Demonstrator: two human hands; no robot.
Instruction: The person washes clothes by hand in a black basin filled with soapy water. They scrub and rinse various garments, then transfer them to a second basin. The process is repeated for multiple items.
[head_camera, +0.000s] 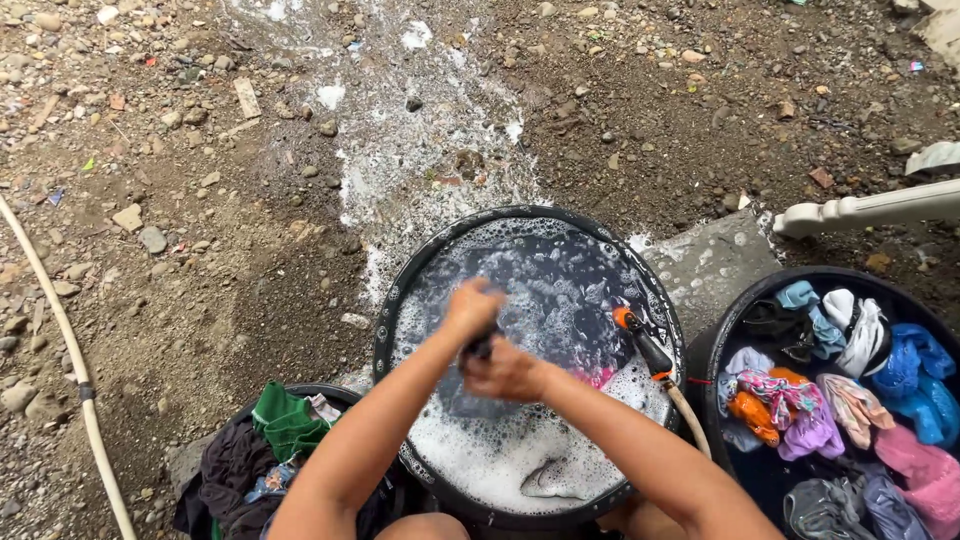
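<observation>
Over the near soapy basin (400, 300), a dark cloth (481, 346) is clamped and scrubbed between left hand (472, 306) and right hand (503, 372); firm rubbing seems needed next.

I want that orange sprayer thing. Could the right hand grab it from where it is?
Probably yes. The orange-tipped hose nozzle rests on the soapy tub's rim, just beside the right hand, with nothing between them. But both hands, the left hand too, grip a dark cloth.
</observation>
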